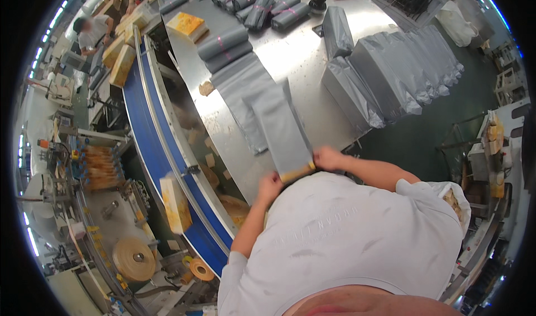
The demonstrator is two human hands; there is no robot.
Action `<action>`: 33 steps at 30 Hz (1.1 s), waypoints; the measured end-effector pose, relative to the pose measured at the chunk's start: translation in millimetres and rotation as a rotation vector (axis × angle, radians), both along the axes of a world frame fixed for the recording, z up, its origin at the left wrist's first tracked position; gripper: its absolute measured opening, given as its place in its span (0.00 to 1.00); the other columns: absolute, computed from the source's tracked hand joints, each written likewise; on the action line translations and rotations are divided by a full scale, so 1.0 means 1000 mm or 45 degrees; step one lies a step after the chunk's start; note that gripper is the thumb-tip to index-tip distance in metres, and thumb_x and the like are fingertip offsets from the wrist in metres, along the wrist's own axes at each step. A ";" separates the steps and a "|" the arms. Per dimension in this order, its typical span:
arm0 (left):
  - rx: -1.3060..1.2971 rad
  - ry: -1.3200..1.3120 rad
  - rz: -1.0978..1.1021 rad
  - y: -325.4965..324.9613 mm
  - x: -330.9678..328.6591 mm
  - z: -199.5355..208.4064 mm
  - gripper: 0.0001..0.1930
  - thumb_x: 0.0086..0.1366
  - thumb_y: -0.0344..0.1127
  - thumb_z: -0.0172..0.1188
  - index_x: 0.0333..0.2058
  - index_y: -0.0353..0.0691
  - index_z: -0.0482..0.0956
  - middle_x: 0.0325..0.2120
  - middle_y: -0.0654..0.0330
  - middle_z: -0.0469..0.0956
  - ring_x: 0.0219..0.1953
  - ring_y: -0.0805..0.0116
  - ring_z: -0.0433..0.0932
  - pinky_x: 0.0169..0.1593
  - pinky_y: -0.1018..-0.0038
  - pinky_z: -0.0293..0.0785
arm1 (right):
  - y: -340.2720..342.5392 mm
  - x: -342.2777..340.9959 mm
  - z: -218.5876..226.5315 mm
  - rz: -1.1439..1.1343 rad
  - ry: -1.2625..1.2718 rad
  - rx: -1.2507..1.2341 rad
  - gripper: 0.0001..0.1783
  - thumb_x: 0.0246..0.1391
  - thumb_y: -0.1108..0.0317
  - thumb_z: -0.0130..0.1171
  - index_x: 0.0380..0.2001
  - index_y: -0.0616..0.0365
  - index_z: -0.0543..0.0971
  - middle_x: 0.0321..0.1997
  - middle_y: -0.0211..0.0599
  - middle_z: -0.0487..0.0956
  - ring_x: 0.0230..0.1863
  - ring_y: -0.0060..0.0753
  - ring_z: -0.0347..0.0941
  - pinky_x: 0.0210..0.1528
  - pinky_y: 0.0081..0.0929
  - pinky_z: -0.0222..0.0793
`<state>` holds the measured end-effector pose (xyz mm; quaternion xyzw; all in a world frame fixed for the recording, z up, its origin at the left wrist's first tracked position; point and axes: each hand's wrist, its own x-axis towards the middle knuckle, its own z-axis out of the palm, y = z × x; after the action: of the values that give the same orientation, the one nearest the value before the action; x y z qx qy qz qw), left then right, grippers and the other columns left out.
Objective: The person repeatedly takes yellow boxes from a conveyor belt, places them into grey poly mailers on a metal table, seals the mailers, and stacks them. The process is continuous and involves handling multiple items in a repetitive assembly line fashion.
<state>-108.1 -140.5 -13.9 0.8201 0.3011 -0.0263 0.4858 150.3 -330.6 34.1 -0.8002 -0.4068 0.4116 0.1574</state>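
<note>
A grey plastic bag (281, 129) stretches away from my body, over the near end of the metal table. My left hand (270, 185) is closed at one near corner of it, and my right hand (328, 158) pinches the opposite corner. A narrow strip of a yellow box (297, 172) shows between my hands at the bag's near end. How far this box reaches into the bag is hidden. Under and beyond the held bag lie more flat grey bags (237, 84), overlapping each other.
A row of filled grey packages (385, 65) stands along the table's right side. Tied grey rolls (259, 9) lie at the far end near a yellow box (187, 25). Left of the metal table (304, 51) runs a blue conveyor (148, 126) carrying boxes (175, 204). A co-worker (96, 34) is far left.
</note>
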 end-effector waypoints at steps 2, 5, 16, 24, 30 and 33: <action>0.071 -0.132 0.200 0.021 0.018 -0.006 0.09 0.62 0.35 0.63 0.31 0.33 0.81 0.28 0.42 0.82 0.32 0.41 0.82 0.38 0.55 0.77 | 0.019 0.019 -0.007 -0.226 -0.216 0.190 0.13 0.55 0.64 0.58 0.38 0.58 0.87 0.40 0.52 0.86 0.45 0.60 0.83 0.48 0.52 0.78; 0.274 -0.026 0.078 0.036 0.017 0.007 0.11 0.64 0.36 0.64 0.31 0.32 0.81 0.27 0.46 0.83 0.31 0.48 0.82 0.39 0.57 0.77 | 0.060 0.008 0.074 0.567 -0.554 -0.366 0.14 0.59 0.62 0.56 0.38 0.57 0.86 0.37 0.48 0.86 0.43 0.56 0.84 0.47 0.53 0.78; 0.041 -0.282 0.424 0.010 0.021 -0.014 0.07 0.68 0.31 0.63 0.39 0.32 0.84 0.31 0.48 0.84 0.32 0.52 0.81 0.40 0.60 0.77 | 0.112 -0.051 0.031 0.385 -0.380 0.329 0.17 0.60 0.60 0.65 0.51 0.50 0.80 0.49 0.45 0.83 0.52 0.55 0.79 0.54 0.48 0.77; 0.139 -0.391 0.211 0.008 0.023 0.000 0.06 0.64 0.29 0.65 0.38 0.33 0.84 0.32 0.48 0.81 0.34 0.51 0.81 0.41 0.62 0.78 | 0.064 -0.056 0.004 0.416 -0.138 0.709 0.06 0.55 0.68 0.63 0.31 0.54 0.77 0.36 0.42 0.77 0.41 0.54 0.78 0.41 0.49 0.75; 0.128 -0.292 0.158 -0.003 0.011 0.012 0.08 0.62 0.28 0.67 0.38 0.33 0.81 0.42 0.49 0.80 0.44 0.49 0.80 0.49 0.60 0.76 | -0.196 0.017 -0.030 0.351 -0.412 -0.930 0.12 0.54 0.67 0.65 0.42 0.54 0.86 0.49 0.44 0.87 0.52 0.51 0.83 0.49 0.43 0.82; 0.659 -0.531 -0.023 0.006 0.025 0.044 0.09 0.62 0.30 0.66 0.40 0.36 0.80 0.57 0.51 0.76 0.59 0.49 0.75 0.62 0.57 0.72 | -0.200 0.032 0.026 0.801 -0.059 -1.250 0.16 0.53 0.64 0.67 0.45 0.52 0.86 0.51 0.47 0.85 0.56 0.53 0.81 0.54 0.48 0.79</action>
<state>-82.7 -134.9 29.9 0.9066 0.1846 0.2155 0.3122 182.0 -530.7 59.9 -0.6290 -0.3898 0.5614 -0.3705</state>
